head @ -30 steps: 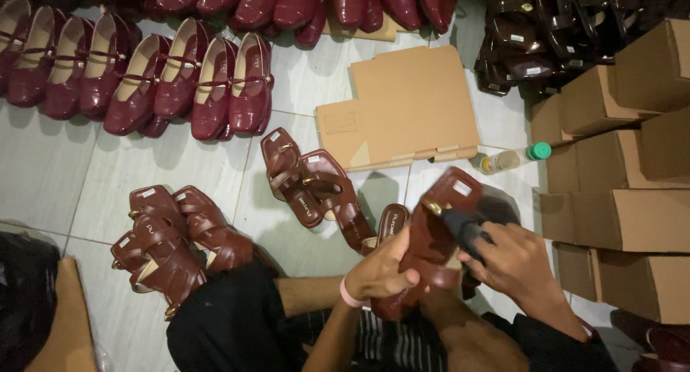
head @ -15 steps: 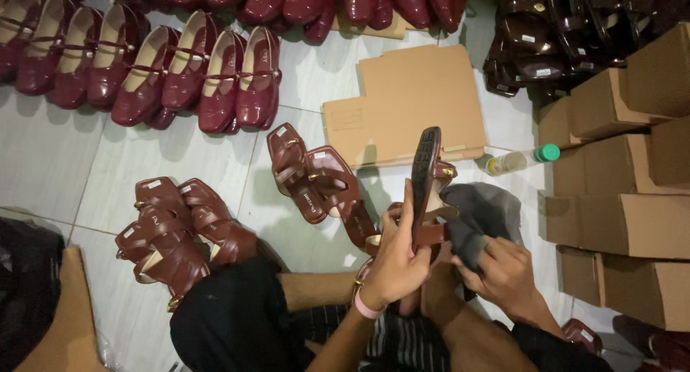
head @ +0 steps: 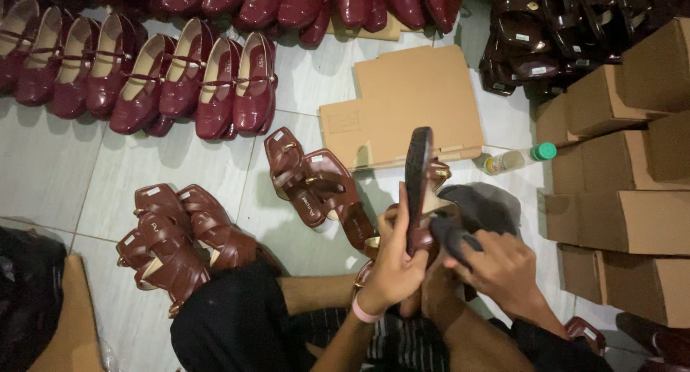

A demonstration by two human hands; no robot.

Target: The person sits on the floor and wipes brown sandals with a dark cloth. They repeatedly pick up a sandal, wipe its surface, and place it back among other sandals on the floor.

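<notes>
Your left hand (head: pixel 394 268) is wrapped around a maroon sandal (head: pixel 419 189), holding it upright on edge, dark sole facing left, above your lap. Your right hand (head: pixel 503 271) pinches a dark grey cloth (head: pixel 467 221) against the sandal's lower part. More maroon sandals (head: pixel 316 189) lie on the tiled floor (head: pixel 65 178) just beyond, beside a flattened cardboard box (head: pixel 410 102).

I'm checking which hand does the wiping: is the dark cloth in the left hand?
No, the right hand grips the dark cloth, while the left hand holds the sandal upright.
</notes>
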